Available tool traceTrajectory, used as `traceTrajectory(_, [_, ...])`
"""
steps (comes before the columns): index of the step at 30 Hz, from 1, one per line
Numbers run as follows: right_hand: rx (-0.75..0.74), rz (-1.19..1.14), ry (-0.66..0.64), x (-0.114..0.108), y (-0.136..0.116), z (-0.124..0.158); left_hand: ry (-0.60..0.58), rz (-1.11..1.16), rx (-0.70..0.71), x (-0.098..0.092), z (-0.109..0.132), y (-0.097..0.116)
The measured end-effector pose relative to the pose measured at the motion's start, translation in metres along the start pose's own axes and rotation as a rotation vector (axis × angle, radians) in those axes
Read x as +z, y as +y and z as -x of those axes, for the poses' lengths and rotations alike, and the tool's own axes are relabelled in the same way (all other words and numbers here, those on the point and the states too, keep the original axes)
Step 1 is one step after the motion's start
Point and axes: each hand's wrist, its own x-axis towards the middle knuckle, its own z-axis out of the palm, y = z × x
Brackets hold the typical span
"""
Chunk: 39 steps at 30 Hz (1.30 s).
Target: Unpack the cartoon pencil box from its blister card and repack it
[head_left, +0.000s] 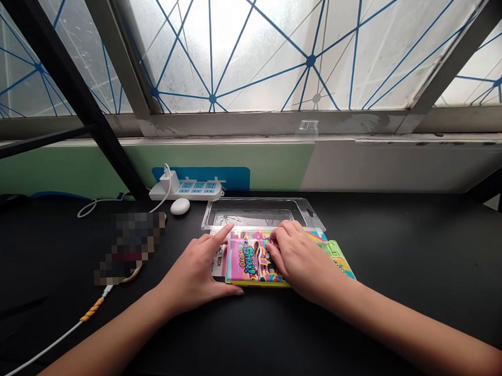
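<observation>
A bright pink and multicoloured pencil box (249, 259) with cartoon printing and a yellow-green lower edge lies flat on the black desk. My left hand (200, 266) spans its left end, thumb along the near edge and index finger toward the far edge. Across its right part rests my right hand (303, 257), fingers bent and thumb pressed on the printed top; the fingertips are partly hidden. Under the box shows a printed card (219, 260) reading "NCIL BOX". To the right, a green plastic part (332, 247) sticks out from beneath my right hand.
Behind the box lies a clear plastic packaging tray (255, 210). A white power strip (197, 190) with a plugged-in charger and a white rounded object (180, 206) sit near the wall. At left are a blurred-out item (129, 247) and a white cable (42, 351).
</observation>
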Motion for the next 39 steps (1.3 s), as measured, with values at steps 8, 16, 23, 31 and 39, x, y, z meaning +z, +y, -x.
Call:
traceTrajectory(8, [-0.172,0.062,0.418,-0.008,0.003,-0.005,0.014,-0.002,0.079,-0.003,-0.005,0.000])
traceTrajectory(16, [-0.582,-0.111,0.271,-0.057,-0.017,0.038,-0.151,0.166,-0.029,-0.025,-0.004,-0.020])
traceTrajectory(23, [-0.349,-0.432,-0.217,-0.055,0.008,0.049,-0.403,0.281,-0.072,-0.053,-0.002,-0.032])
traceTrajectory(31, [-0.115,-0.551,-0.111,-0.036,0.096,0.038,-0.276,0.254,-0.154,-0.041,-0.007,-0.024])
traceTrajectory(39, [0.037,-0.522,-0.498,-0.049,0.136,0.063,-0.195,0.214,-0.113,-0.037,-0.010,-0.024])
